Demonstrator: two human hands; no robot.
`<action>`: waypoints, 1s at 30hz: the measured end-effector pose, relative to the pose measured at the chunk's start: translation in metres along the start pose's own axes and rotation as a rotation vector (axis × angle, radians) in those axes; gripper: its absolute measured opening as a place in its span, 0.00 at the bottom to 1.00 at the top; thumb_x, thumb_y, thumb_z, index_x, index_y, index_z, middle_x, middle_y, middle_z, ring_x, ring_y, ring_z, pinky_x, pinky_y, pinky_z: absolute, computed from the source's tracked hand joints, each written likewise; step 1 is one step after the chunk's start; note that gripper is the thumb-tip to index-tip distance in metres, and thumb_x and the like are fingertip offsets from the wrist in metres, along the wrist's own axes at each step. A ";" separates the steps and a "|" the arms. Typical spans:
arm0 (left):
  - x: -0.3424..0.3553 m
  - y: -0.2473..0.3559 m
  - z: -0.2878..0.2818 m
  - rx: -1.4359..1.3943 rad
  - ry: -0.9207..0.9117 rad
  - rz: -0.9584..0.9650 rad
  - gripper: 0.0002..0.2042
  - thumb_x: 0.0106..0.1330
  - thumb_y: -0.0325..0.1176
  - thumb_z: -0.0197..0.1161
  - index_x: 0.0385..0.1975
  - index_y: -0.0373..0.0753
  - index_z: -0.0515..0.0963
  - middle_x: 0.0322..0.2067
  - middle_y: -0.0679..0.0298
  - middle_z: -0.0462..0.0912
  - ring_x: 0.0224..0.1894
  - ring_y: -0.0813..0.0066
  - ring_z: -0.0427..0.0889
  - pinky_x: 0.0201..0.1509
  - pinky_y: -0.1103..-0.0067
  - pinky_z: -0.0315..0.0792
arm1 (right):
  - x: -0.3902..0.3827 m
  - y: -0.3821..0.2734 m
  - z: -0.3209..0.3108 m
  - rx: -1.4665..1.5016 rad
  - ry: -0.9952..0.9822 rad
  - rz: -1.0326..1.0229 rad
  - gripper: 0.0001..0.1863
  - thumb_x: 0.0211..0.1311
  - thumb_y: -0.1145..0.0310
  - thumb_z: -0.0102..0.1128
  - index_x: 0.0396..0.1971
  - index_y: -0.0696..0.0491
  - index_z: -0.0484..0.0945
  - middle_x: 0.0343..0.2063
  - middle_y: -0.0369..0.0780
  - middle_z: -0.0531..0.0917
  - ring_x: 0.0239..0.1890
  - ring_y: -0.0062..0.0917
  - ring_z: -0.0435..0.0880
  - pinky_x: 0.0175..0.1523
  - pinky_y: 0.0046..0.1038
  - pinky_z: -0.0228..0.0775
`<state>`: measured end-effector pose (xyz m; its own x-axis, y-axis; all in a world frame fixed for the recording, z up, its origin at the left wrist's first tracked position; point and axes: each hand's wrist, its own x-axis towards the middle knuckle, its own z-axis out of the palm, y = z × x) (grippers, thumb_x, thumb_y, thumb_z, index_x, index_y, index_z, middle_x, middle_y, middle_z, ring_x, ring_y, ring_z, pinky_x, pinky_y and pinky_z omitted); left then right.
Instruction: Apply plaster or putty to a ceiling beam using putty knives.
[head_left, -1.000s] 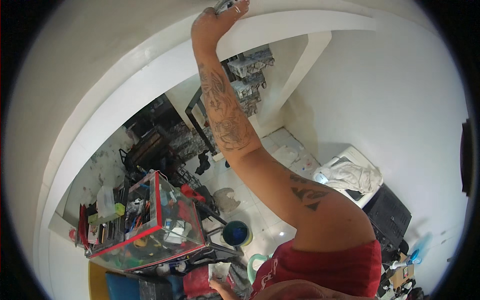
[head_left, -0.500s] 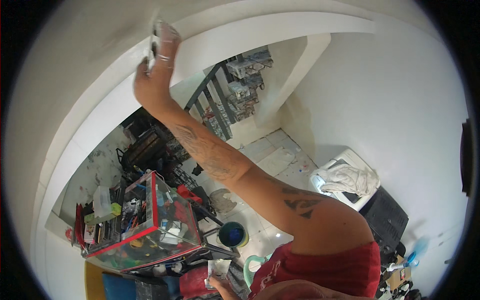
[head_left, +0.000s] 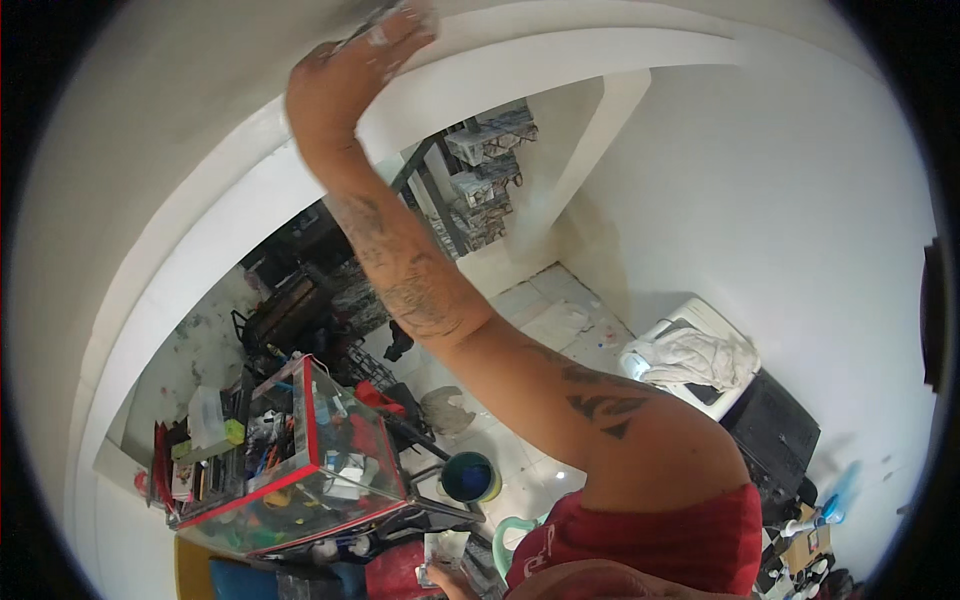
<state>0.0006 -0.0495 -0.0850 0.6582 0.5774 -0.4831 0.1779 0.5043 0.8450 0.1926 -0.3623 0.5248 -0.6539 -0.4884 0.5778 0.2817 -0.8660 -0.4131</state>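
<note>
My right arm stretches up across the view to the curved ceiling edge at the upper left. There my right hand (head_left: 365, 60), smeared with white paste on its fingers, is closed around a thin flat-bladed scraper (head_left: 372, 22). The scraper lies against or close to the plastered surface (head_left: 240, 80); motion blurs it, and the hand hides most of its grip. Low down, my left hand (head_left: 448, 578) is closed on a flat pale plate (head_left: 446, 548) with whitish-grey smears, held near my body. The lower part of that hand is cut off.
Below stands a red-edged glass tank (head_left: 320, 470) piled with goods. Nearby are a dark green bucket (head_left: 468, 478), a green chair (head_left: 507, 540) and a white appliance with cloth on it (head_left: 690, 355). Stairs with a dark railing (head_left: 435, 190) rise behind the arch (head_left: 520, 60).
My right hand has swept rightward and slightly upward along the ceiling edge with the scraper, its wrist now bent to the right. My left hand has barely shifted, still holding the plate.
</note>
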 end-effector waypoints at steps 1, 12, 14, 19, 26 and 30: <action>-0.001 -0.001 0.000 0.006 -0.002 -0.001 0.14 0.54 0.30 0.48 0.36 0.26 0.69 0.33 0.55 0.73 0.31 0.66 0.74 0.35 0.74 0.69 | -0.006 -0.006 0.001 -0.152 0.087 -0.109 0.35 0.39 0.84 0.44 0.51 0.73 0.40 0.50 0.61 0.49 0.55 0.49 0.48 0.60 0.39 0.34; -0.001 -0.001 -0.007 -0.011 0.001 -0.007 0.14 0.55 0.31 0.48 0.36 0.27 0.69 0.33 0.55 0.73 0.32 0.66 0.74 0.35 0.74 0.69 | 0.007 0.046 -0.029 0.851 -0.098 0.492 0.37 0.44 0.84 0.42 0.54 0.66 0.34 0.56 0.54 0.42 0.60 0.38 0.41 0.62 0.31 0.28; 0.000 0.000 -0.011 -0.008 -0.003 -0.007 0.14 0.55 0.31 0.48 0.36 0.27 0.69 0.33 0.55 0.73 0.32 0.66 0.74 0.36 0.74 0.69 | 0.024 0.051 -0.021 0.897 -0.128 0.375 0.36 0.43 0.84 0.41 0.54 0.67 0.35 0.55 0.55 0.42 0.60 0.40 0.40 0.62 0.32 0.27; 0.003 0.001 -0.016 -0.006 -0.005 -0.009 0.14 0.55 0.31 0.48 0.36 0.27 0.69 0.33 0.55 0.73 0.32 0.67 0.74 0.36 0.74 0.69 | 0.016 0.023 -0.001 0.559 -0.107 0.411 0.35 0.39 0.85 0.41 0.51 0.71 0.40 0.53 0.60 0.47 0.57 0.47 0.46 0.62 0.35 0.33; 0.001 0.003 -0.018 0.000 -0.024 -0.007 0.14 0.55 0.31 0.48 0.36 0.27 0.69 0.33 0.56 0.73 0.32 0.67 0.74 0.36 0.74 0.69 | -0.033 -0.034 -0.025 0.686 -0.199 0.298 0.38 0.39 0.87 0.37 0.55 0.64 0.36 0.54 0.58 0.42 0.59 0.48 0.38 0.61 0.38 0.29; 0.000 0.001 -0.015 -0.003 -0.029 -0.010 0.14 0.55 0.31 0.48 0.36 0.27 0.69 0.34 0.56 0.73 0.32 0.67 0.74 0.36 0.73 0.68 | -0.047 -0.013 -0.039 0.837 -0.490 0.109 0.39 0.38 0.87 0.38 0.54 0.66 0.33 0.55 0.59 0.39 0.59 0.49 0.34 0.61 0.39 0.24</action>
<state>-0.0100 -0.0396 -0.0870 0.6771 0.5535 -0.4850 0.1828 0.5118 0.8394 0.1926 -0.3240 0.4749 -0.2839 -0.3972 0.8727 0.8547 -0.5173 0.0426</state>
